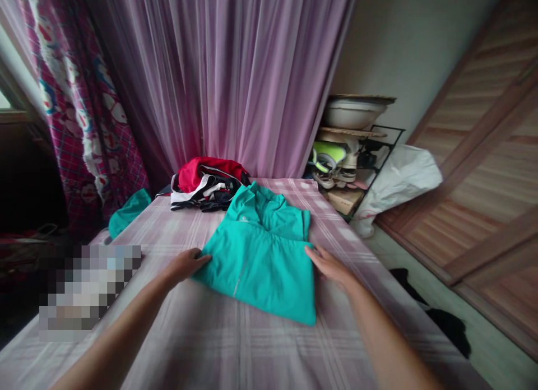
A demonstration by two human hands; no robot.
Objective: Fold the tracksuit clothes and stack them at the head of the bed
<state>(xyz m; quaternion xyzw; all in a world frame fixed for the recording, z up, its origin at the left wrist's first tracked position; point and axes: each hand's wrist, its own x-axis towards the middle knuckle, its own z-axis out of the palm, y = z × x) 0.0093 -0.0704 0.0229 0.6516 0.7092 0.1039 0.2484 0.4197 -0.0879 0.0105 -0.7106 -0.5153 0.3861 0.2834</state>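
Observation:
A teal shirt lies on the plaid-covered surface, its lower part folded up over itself and its collar end pointing away from me. My left hand is closed at the left edge of the fold, thumb on top of the cloth and fingers partly hidden. Across from it, my right hand grips the upper right corner of the folded part between thumb and fingers. The fabric between both hands lies fairly flat with slight wrinkles.
Beyond the shirt sits a pile of red, black and white clothes. More teal cloth hangs at the left edge. Purple curtains close off the back. At the right stand a shoe rack and a white bag.

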